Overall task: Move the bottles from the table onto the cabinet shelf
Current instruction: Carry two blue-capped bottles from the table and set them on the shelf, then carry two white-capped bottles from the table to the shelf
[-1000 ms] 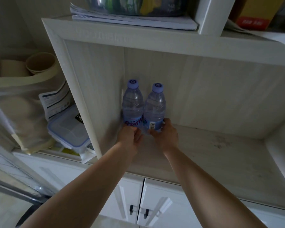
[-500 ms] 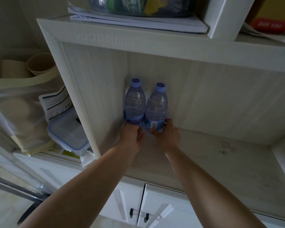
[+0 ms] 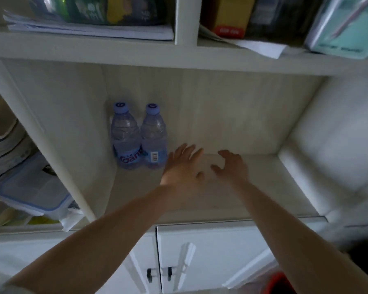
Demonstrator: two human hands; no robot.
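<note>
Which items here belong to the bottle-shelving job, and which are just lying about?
Part of the job:
two water bottles, upright, side by side in the back left corner
cabinet shelf
left hand and right hand, both empty

Lying about:
plastic container
papers on the upper shelf
teal box

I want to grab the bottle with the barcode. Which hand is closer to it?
The left hand. It is open just right of the barcode bottle, almost beside its base. The right hand is farther right, over the bare shelf, holding nothing.
</note>
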